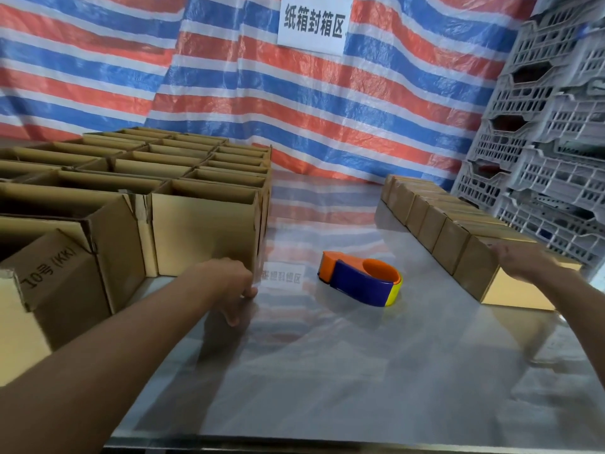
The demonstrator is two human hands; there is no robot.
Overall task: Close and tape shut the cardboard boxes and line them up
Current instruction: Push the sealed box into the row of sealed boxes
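Several open cardboard boxes (203, 221) stand packed together on the left of the steel table (327, 371). My left hand (229, 283) lies against the lower front corner of the nearest one, its fingers hanging loosely toward the tabletop. A row of closed boxes (435, 221) runs along the right side. My right hand (523, 260) rests flat on top of the nearest closed box (510, 290), fingers stretched out. An orange, blue and yellow tape dispenser (360, 280) lies on the table between my hands, touched by neither.
Grey plastic crates (540, 142) are stacked at the right behind the closed row. A red, blue and white striped tarp (294, 109) with a white paper sign (314, 22) hangs at the back. One open box with printed lettering (55, 280) stands at the near left.
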